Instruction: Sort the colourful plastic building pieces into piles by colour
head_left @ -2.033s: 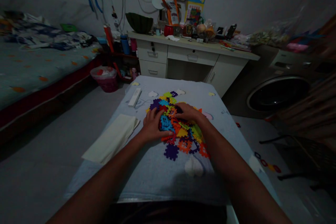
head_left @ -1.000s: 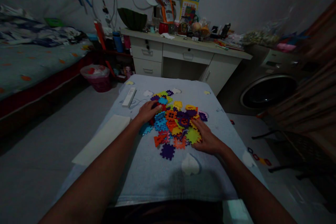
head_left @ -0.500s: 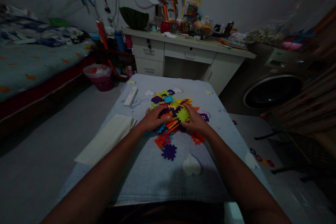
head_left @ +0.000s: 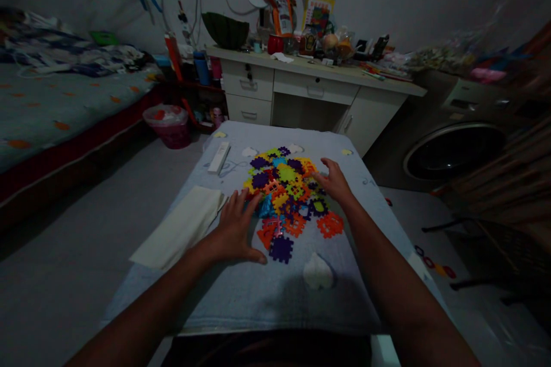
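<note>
A loose heap of notched plastic building tiles [head_left: 285, 172] in purple, orange, yellow, green and blue lies on the cloth-covered table [head_left: 241, 304]. My left hand [head_left: 236, 228] is open at the heap's left edge, its fingers spread and the fingertips close to red and blue pieces. A purple square tile [head_left: 281, 249] lies flat at the near edge, just right of my left thumb. On the heap's right side, my right hand [head_left: 334, 181] is open with its fingers apart, near orange tiles. An orange tile [head_left: 330, 224] lies below that hand.
A folded cream cloth [head_left: 178, 228] lies along the table's left side, with a long white box [head_left: 219, 158] beyond it. Behind the table stands a white desk [head_left: 314, 89] crowded with items. A washing machine [head_left: 456, 132] is at right, a bed [head_left: 69, 103] at left, a pink bin [head_left: 167, 126] between.
Both hands have let go of the gathered tiles and opened. My left hand has moved nearer and left, my right hand slightly right. The tiles now lie spread in a flatter heap.
</note>
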The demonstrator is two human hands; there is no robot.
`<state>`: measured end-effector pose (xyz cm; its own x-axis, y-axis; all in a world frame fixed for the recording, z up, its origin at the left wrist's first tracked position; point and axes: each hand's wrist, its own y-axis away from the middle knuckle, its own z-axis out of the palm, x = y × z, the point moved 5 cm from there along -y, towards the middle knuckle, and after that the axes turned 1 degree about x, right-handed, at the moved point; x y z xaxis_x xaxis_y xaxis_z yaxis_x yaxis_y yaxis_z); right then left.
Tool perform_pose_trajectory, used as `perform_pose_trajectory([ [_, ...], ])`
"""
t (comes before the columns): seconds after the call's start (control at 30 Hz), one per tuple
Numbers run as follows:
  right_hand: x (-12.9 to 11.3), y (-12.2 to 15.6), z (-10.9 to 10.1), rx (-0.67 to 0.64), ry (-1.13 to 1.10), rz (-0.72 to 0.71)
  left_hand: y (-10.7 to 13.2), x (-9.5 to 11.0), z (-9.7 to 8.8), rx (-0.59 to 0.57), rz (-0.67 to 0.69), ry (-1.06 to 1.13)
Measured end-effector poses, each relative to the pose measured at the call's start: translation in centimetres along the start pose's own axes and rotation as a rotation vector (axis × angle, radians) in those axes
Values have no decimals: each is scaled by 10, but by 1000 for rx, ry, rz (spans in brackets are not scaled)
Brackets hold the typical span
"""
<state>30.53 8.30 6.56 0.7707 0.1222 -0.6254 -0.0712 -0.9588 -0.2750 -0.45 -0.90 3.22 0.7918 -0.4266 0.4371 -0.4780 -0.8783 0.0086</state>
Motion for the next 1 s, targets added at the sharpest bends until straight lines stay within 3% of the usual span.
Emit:
perform_pose_trajectory([
  [0.1,24,-13,5,-47,40,129,0,5,12,-15,-20,-67],
  [0.2,24,-28,24,-128,5,188,-12,11,17,54,-22,-83],
  [0.3,8,-41,43,-191,-80,140,-28,16,18,147,-4,-69],
  [0.4,-13,-45,55,-337,-164,11,-40,21,19,214,44,-50],
  [0.53,-27,-46,51,-543,-238,-57,-48,22,22,263,67,-27],
  [0.6,-31,-53,45,-547,-228,-65,-49,21,24,273,94,-5],
  [0.73,-47,-85,48,-424,-89,-139,-47,19,23,264,201,62],
  [0.87,-69,-116,84,-433,79,-156,-43,13,13,268,233,148],
  [1.0,-86,-131,123,-464,273,-82,-42,4,4,328,159,229],
])
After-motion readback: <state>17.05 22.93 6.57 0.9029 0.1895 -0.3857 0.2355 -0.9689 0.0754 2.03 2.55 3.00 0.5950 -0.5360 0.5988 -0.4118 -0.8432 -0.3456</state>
